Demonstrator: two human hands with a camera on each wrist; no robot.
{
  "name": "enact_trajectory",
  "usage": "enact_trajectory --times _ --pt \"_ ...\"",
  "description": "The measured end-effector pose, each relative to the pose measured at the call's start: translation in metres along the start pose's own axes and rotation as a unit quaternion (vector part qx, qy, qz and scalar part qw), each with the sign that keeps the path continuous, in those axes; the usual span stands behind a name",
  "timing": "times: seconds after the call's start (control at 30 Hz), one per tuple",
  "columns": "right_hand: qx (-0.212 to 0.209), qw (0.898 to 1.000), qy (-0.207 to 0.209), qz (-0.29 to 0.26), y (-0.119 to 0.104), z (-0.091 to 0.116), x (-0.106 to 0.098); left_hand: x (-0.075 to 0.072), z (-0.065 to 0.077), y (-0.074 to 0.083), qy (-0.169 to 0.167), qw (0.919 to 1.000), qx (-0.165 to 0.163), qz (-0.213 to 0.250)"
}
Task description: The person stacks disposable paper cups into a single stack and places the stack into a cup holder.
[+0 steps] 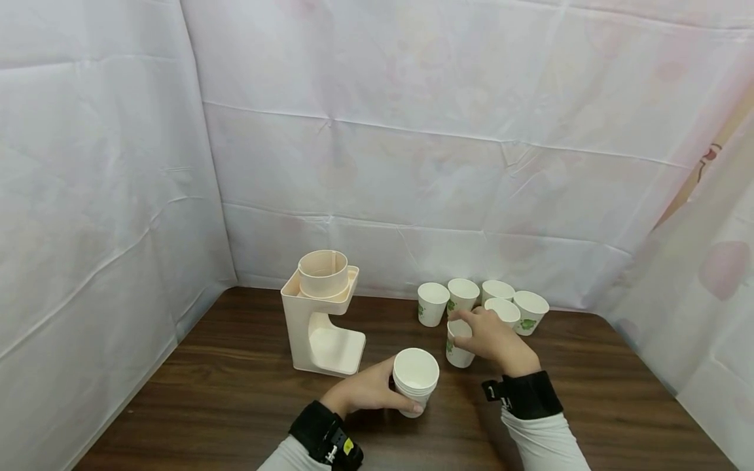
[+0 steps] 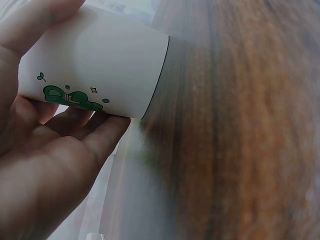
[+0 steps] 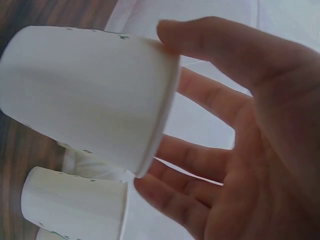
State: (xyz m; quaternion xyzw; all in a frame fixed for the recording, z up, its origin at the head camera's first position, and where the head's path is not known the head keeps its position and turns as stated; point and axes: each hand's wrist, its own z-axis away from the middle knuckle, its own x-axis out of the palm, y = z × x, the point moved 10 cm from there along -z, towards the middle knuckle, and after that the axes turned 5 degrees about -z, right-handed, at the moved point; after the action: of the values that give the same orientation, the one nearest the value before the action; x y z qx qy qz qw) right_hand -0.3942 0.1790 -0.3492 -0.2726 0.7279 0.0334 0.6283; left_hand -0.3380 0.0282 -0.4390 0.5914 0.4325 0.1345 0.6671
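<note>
My left hand (image 1: pixel 370 391) grips a small stack of nested white paper cups (image 1: pixel 415 373), fingers and thumb around its side. In the left wrist view, green printing shows on the outer paper cup (image 2: pixel 100 55), its base just by the table. To the right, my right hand (image 1: pixel 496 340) holds a single paper cup (image 1: pixel 459 356) by its rim. The right wrist view has the thumb on one side of this cup (image 3: pixel 90 95) and the fingers on the other. Whether its base touches the table I cannot tell.
Several more paper cups (image 1: pixel 432 304) stand upright behind my right hand, close to the back curtain (image 1: pixel 412 170). A cream-coloured stand (image 1: pixel 300 333) with a round holder (image 1: pixel 323 275) on top is left of the stack. Everything stands on a dark wooden table (image 1: pixel 235 392).
</note>
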Motion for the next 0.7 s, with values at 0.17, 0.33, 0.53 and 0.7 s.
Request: enact_trajectory --times 0.17,0.33,0.53,0.7 --pt "0.012 0.999 -0.03 -0.007 -0.005 0.004 0.001 0.001 0.0 -0.001 -0.002 1.0 -0.005 0.006" --pt "0.025 0.998 -0.053 -0.012 -0.006 0.007 0.003 0.001 0.0 -0.001 -0.007 0.9999 0.0 0.01" --pt "0.029 0.995 -0.085 -0.033 -0.003 0.012 0.007 0.001 0.0 -0.001 -0.007 0.9999 -0.002 0.014" --pt "0.033 0.994 -0.101 -0.038 0.0 0.017 0.009 0.001 0.001 -0.001 -0.003 0.9999 -0.006 0.014"
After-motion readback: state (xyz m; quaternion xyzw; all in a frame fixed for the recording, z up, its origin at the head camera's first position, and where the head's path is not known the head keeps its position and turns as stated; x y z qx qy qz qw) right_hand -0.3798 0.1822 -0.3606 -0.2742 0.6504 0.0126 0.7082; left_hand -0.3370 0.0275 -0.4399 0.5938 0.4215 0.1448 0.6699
